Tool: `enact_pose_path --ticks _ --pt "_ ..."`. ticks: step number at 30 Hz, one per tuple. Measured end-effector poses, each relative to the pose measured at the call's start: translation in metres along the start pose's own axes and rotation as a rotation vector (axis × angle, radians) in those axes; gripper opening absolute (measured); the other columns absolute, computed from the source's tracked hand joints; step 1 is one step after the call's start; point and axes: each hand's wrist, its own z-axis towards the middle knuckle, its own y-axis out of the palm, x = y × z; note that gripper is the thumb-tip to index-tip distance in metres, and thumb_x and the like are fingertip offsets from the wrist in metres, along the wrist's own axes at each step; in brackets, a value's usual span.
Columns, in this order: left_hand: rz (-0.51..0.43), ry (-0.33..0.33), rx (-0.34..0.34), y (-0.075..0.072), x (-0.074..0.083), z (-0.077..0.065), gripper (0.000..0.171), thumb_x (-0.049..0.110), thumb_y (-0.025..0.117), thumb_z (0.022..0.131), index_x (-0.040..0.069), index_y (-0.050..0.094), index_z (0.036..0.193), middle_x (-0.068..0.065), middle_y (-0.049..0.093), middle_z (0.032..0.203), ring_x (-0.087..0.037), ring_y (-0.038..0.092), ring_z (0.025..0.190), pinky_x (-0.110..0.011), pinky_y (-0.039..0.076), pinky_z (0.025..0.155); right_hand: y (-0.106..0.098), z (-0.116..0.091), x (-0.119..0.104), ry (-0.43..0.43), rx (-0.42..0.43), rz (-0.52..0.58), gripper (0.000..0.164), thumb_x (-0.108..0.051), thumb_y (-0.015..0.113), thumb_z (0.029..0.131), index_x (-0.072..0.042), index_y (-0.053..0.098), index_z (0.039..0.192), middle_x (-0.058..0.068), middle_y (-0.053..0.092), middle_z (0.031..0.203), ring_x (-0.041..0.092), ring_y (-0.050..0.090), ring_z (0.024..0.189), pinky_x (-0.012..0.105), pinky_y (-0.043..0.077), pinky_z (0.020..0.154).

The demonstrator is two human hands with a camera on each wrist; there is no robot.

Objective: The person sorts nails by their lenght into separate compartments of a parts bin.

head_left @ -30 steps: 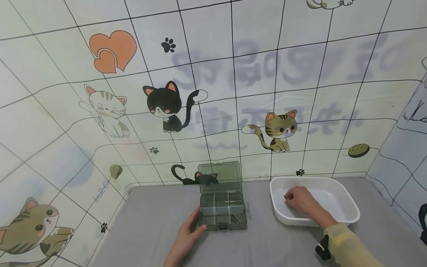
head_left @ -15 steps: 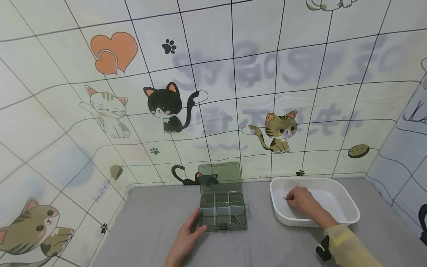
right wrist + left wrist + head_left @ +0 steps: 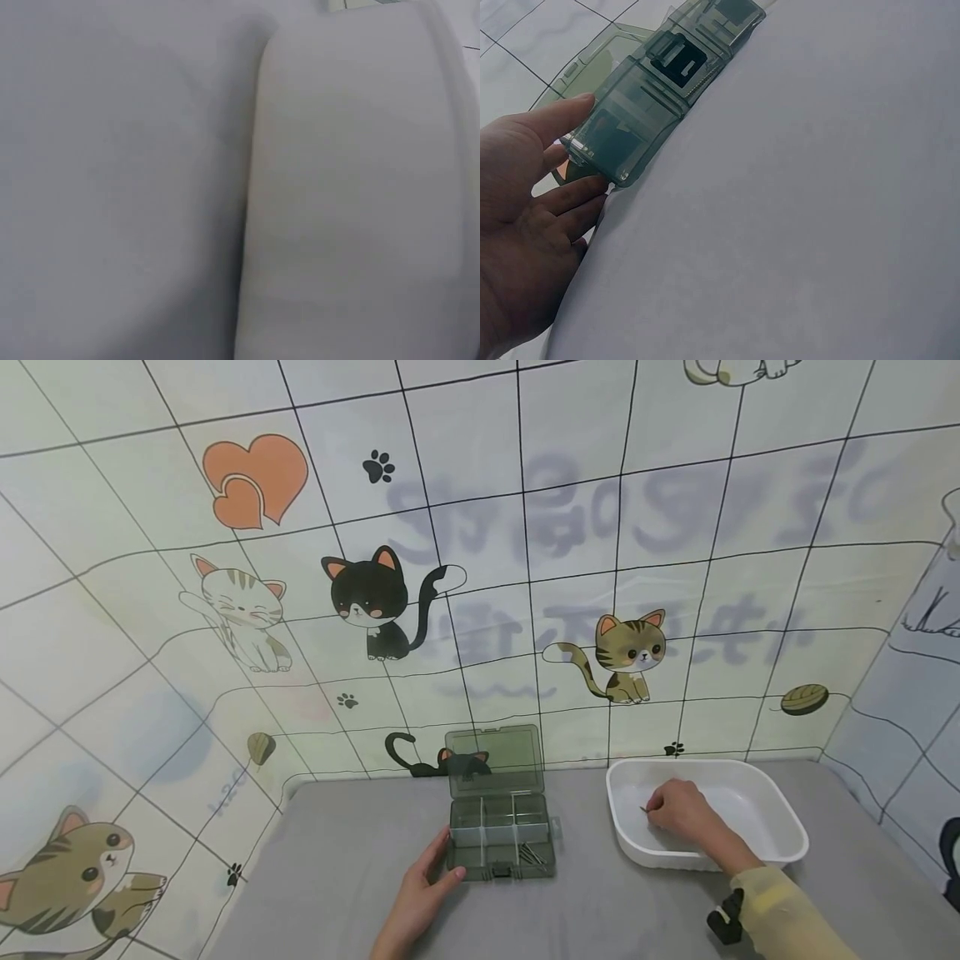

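Note:
A translucent green compartment box (image 3: 501, 870) stands on the grey-covered table, its lid (image 3: 495, 760) raised against the wall. Several thin metal nail-like pieces (image 3: 531, 854) lie in its front right compartment. My left hand (image 3: 420, 893) rests at the box's front left corner. In the left wrist view its thumb (image 3: 574, 116) touches the box's front, the other fingers straight beside the end. My right hand (image 3: 686, 814), inside a white plastic tub (image 3: 708, 860), pinches a small thin nail-like piece (image 3: 643, 810), whose tip sticks out to the left. The right wrist view shows only the tub's outer wall (image 3: 352, 180) beside the cloth.
Behind the table rises a wall covering (image 3: 585, 568) printed with cats and grid lines. Grey cloth (image 3: 592, 902) separates the box from the tub. A dark object (image 3: 952, 852) shows at the right edge.
My right hand shifts very slightly within the tub, and the pinched piece turns a little at its fingertips. The left hand and the box stay as they were.

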Motion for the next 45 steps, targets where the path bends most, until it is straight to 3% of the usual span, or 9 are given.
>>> enact_pose_path --ticks 5,12,17,21,31,39,45 --pt "-0.018 0.004 -0.002 0.0 0.0 0.0 0.07 0.02 0.074 0.096 0.006 0.042 0.156 -0.019 0.043 0.157 -0.035 0.035 0.148 -0.037 0.028 0.119 -0.002 -0.004 -0.001 -0.048 0.048 0.074 0.012 -0.004 0.073 0.082 0.001 0.079 0.091 0.004 0.072 0.084 0.017 0.059 0.076 0.033 0.05 0.065" --pt "0.007 0.003 -0.001 0.0 0.0 0.001 0.07 0.021 0.074 0.096 0.004 0.042 0.156 -0.021 0.043 0.157 -0.036 0.035 0.148 -0.04 0.029 0.119 -0.005 -0.016 -0.011 -0.108 0.094 0.184 0.014 -0.006 0.074 0.084 -0.001 0.079 0.096 0.004 0.074 0.088 0.015 0.064 0.079 0.032 0.054 0.068" --pt "-0.001 0.004 -0.005 0.0 0.001 0.0 0.07 0.021 0.074 0.096 0.004 0.042 0.156 -0.021 0.043 0.157 -0.037 0.035 0.148 -0.031 0.028 0.117 -0.004 -0.025 -0.021 -0.133 0.122 0.251 0.014 -0.006 0.075 0.086 -0.002 0.079 0.098 0.003 0.075 0.09 0.017 0.066 0.083 0.029 0.055 0.068" --pt "-0.012 0.004 -0.009 0.0 0.001 0.0 0.07 0.021 0.074 0.096 0.004 0.042 0.156 -0.022 0.043 0.157 -0.037 0.035 0.148 -0.031 0.029 0.118 -0.001 -0.032 -0.03 -0.152 0.154 0.29 0.014 -0.007 0.076 0.086 -0.003 0.08 0.099 0.002 0.075 0.09 0.017 0.067 0.083 0.027 0.055 0.068" --pt "-0.014 0.018 -0.006 0.0 -0.001 0.001 0.07 0.021 0.074 0.096 0.003 0.042 0.156 -0.022 0.043 0.156 -0.037 0.035 0.148 -0.024 0.028 0.115 0.006 -0.045 -0.053 -0.208 0.103 0.41 0.013 -0.005 0.074 0.089 -0.003 0.079 0.101 0.005 0.076 0.096 0.017 0.068 0.085 0.026 0.056 0.07" --pt "0.0 0.003 -0.012 0.0 0.001 0.0 0.07 0.022 0.073 0.097 0.004 0.041 0.156 -0.021 0.043 0.157 -0.037 0.035 0.148 -0.042 0.028 0.119 0.016 -0.048 -0.064 -0.268 0.066 0.417 0.012 -0.005 0.073 0.089 -0.001 0.079 0.099 0.009 0.076 0.095 0.011 0.065 0.079 0.025 0.055 0.066" --pt "0.006 0.002 -0.005 0.0 0.0 0.001 0.069 0.022 0.073 0.097 0.005 0.042 0.156 -0.02 0.043 0.157 -0.036 0.035 0.148 -0.045 0.028 0.12 0.018 -0.05 -0.071 -0.253 0.077 0.409 0.012 -0.006 0.074 0.088 -0.002 0.079 0.099 0.0 0.074 0.09 0.011 0.064 0.078 0.025 0.054 0.064"
